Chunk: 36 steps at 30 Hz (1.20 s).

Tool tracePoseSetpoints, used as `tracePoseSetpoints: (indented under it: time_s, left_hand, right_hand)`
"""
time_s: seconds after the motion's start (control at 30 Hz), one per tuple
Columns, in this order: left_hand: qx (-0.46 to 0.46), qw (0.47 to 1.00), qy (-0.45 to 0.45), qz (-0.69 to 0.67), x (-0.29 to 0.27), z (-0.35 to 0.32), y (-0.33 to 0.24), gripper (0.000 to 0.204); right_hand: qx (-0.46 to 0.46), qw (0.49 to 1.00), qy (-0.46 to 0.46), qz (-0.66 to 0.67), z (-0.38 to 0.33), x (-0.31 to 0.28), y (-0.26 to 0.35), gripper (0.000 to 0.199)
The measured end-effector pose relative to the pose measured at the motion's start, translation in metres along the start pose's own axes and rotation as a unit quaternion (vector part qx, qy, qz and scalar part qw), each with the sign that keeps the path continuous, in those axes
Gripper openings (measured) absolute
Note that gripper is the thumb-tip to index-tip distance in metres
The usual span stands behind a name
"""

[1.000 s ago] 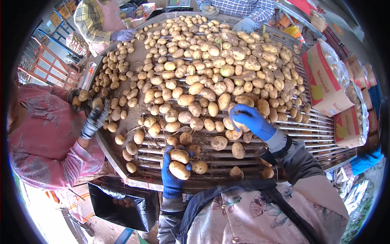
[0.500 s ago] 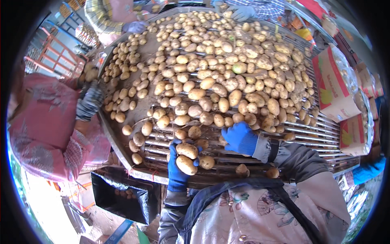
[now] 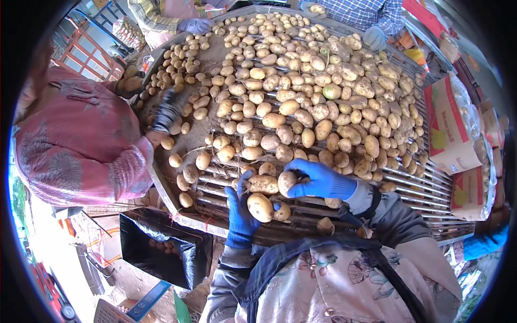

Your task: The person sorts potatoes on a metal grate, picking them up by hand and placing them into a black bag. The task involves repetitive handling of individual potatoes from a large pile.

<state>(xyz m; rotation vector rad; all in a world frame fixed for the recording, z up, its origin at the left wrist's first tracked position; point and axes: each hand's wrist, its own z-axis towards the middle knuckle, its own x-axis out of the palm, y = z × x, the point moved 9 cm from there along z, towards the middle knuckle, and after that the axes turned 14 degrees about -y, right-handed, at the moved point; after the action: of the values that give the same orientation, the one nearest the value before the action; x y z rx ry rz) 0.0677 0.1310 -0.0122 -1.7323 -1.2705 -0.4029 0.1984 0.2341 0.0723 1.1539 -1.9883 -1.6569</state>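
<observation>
Both my hands wear blue gloves and are close together over the near part of a slatted sorting table (image 3: 414, 185). My left hand (image 3: 240, 216) cradles two potatoes, a round yellowish potato (image 3: 260, 208) against the palm and a longer potato (image 3: 262, 184) just above it. Pinched between the thumb and fingers of my right hand (image 3: 322, 182) is a dusty brown potato (image 3: 287, 183), right beside the ones in my left. Another potato (image 3: 282, 211) shows behind the left thumb. A broad heap of potatoes (image 3: 301, 86) covers the slats beyond my hands.
At the left a co-worker in a pink top reaches over the table with a striped glove (image 3: 167, 114). Gloved hands of others (image 3: 374, 39) are at the far edge. A black-lined box (image 3: 161, 245) holding some potatoes stands below left. Cardboard cartons (image 3: 452, 124) line the right side.
My right hand has moved left to my left hand and now grips a potato. The left hand has shifted slightly right, its potatoes spread apart. The co-worker's striped glove has reached farther onto the table.
</observation>
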Motion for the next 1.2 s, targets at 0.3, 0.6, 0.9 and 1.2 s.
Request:
tracePoseSetpoints:
  time_s: [0.3, 0.6, 0.9, 1.2]
  left_hand:
    - [0.108, 0.974, 0.114, 0.165, 0.029, -0.019, -0.024, 0.072]
    - [0.102, 0.977, 0.073, 0.173, 0.039, -0.022, -0.011, 0.057]
    - [-0.041, 0.977, 0.118, -0.173, 0.022, -0.033, -0.026, 0.070]
    - [0.008, 0.949, 0.081, -0.305, -0.031, -0.071, -0.089, 0.072]
  right_hand:
    - [-0.138, 0.978, -0.063, -0.140, 0.004, 0.018, 0.049, 0.049]
    - [-0.075, 0.994, -0.072, 0.032, 0.018, 0.013, 0.015, 0.031]
    - [-0.002, 0.973, -0.113, 0.201, 0.007, -0.009, 0.029, 0.036]
    - [0.120, 0.957, -0.033, 0.261, -0.034, 0.043, 0.014, 0.035]
